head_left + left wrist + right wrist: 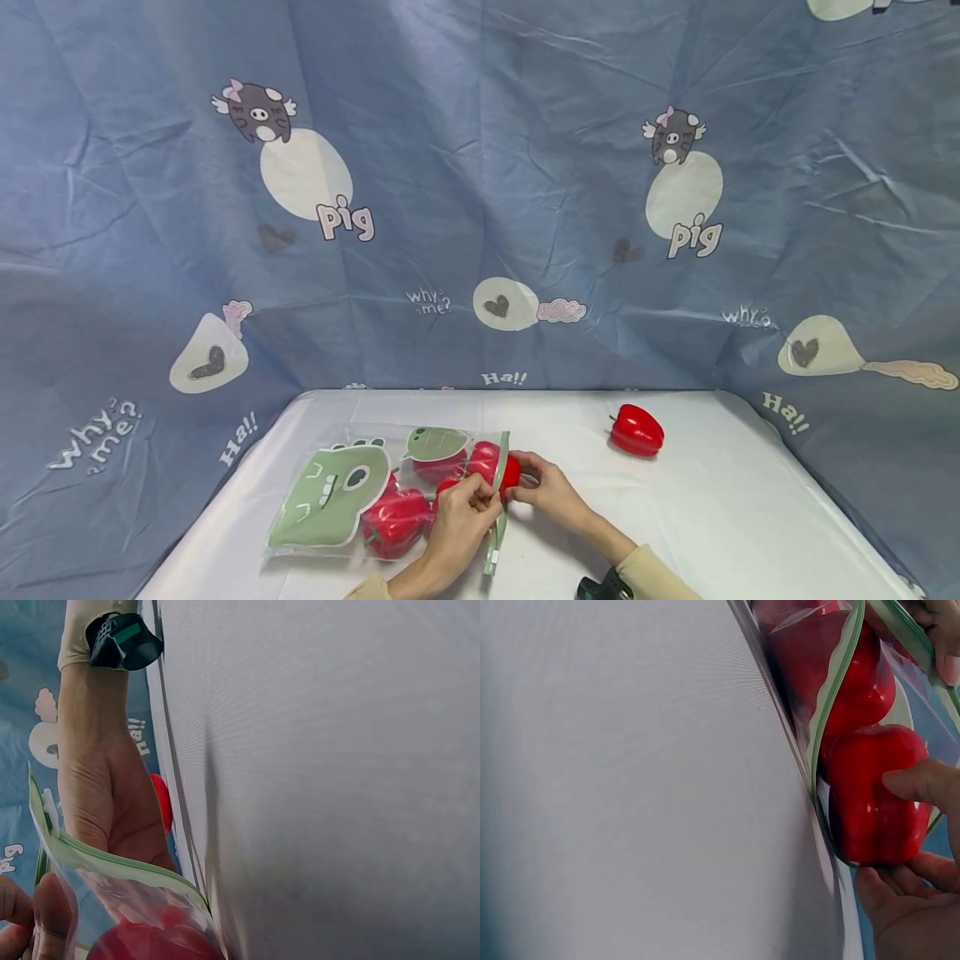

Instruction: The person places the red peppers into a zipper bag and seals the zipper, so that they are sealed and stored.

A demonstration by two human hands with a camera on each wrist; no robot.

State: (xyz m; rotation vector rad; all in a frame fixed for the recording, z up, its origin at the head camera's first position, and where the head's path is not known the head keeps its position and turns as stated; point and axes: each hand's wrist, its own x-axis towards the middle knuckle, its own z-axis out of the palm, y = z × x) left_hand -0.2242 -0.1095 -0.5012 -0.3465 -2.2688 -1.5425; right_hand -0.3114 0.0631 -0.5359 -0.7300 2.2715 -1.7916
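Note:
A clear zip bag (322, 500) with a green cartoon monster print lies on its side, its green-edged mouth facing right. Several red bell peppers (395, 523) are inside it. My left hand (463, 521) pinches the upper edge of the mouth and holds it raised. At the opening, my right hand (553, 493) grips a red bell pepper (877, 795), thumb on one side and fingers on the other. That pepper sits partly within the mouth, against another pepper (840, 667) deeper in. In the left wrist view, the clear plastic covers part of the right hand.
One more red bell pepper (637, 431) lies by itself at the back right of the white table (720, 508). A blue printed curtain (480, 167) hangs behind and around the table. The bag's white zip slider (491, 563) is at the near end of its mouth.

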